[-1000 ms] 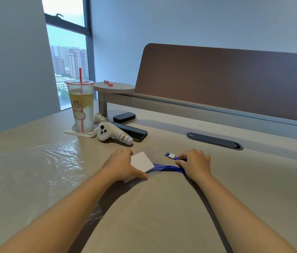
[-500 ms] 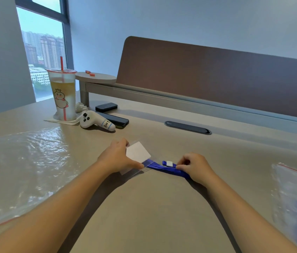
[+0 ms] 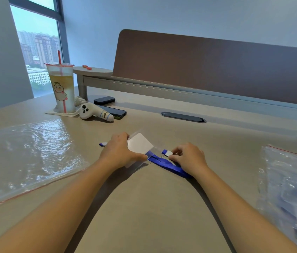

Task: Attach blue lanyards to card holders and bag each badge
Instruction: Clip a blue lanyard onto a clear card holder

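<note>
Since a second ago, the white clip end has been drawn in beside the blue woven lanyard (image 3: 169, 164), at 3 o'clock of the clear plastic card holder with white card (image 3: 140, 146); attachment judged imminent. Holder pressed flat by left hand (image 3: 120, 152), fingers together; clip pinched by right hand (image 3: 187, 159). Both lie mid-desk.

1. I can read one piece of writing: dark handwritten letters, roughly "Hoo", on the white band with blue edges around the narrow end of the white plush toy (image 3: 94, 112) lying beside the drink cup.
2. On the drink cup (image 3: 61, 89) I see a printed cartoon figure, but I cannot make out any words on it.
</note>
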`<move>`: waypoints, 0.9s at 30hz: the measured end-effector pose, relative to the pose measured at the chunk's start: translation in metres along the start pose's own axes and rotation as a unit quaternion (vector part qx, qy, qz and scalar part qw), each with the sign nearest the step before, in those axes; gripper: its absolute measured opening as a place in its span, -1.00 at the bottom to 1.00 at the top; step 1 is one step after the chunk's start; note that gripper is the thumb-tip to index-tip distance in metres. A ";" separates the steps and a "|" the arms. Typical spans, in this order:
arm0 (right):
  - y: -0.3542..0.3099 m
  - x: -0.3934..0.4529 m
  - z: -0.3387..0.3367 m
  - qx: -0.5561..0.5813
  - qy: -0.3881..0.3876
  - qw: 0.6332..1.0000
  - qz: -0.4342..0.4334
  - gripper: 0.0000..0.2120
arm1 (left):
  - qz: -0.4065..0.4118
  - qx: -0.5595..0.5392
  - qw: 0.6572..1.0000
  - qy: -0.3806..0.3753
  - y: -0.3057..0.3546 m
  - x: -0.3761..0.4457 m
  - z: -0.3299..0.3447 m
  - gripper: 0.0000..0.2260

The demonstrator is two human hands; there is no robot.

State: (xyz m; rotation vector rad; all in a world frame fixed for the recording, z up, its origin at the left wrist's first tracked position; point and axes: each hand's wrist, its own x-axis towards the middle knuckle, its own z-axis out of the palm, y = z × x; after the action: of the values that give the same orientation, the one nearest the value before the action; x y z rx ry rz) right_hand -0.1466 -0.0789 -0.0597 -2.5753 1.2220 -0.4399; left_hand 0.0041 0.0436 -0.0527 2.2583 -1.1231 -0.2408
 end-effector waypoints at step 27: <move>-0.023 -0.014 -0.026 0.406 0.077 0.909 -0.060 -0.91 | -0.008 -0.112 0.994 -0.006 0.015 -0.011 0.000 -0.56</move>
State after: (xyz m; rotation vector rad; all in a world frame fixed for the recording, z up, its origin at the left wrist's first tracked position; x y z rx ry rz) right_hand -0.1483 -0.0565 -0.0294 -1.9072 0.6913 -0.9567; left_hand -0.0129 0.0453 -0.0454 2.0706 -1.0300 -0.3691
